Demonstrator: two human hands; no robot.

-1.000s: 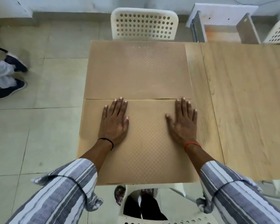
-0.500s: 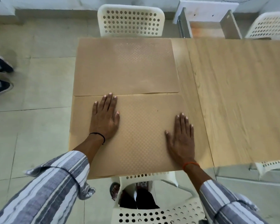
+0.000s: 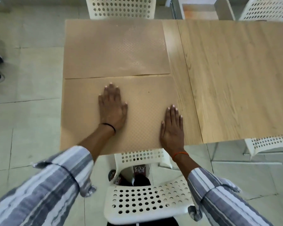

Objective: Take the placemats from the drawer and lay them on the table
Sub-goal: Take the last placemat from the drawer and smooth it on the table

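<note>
Two placemats down on the left table section; smoothing the near one.

Nearest us, our left hand [image 3: 112, 110] and right hand [image 3: 172, 128] lie flat, fingers straight, holding nothing, pressing the near placemat [image 3: 82, 115]. Beyond it the far placemat [image 3: 114, 48] lies edge to edge with it. The table [image 3: 235, 79] to our right is bare wood; the drawer is not identifiable, so we cannot tell whether mats remain.

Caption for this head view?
Both hands, left and right, press flat on the near placemat; far placemat lies beyond.
</note>
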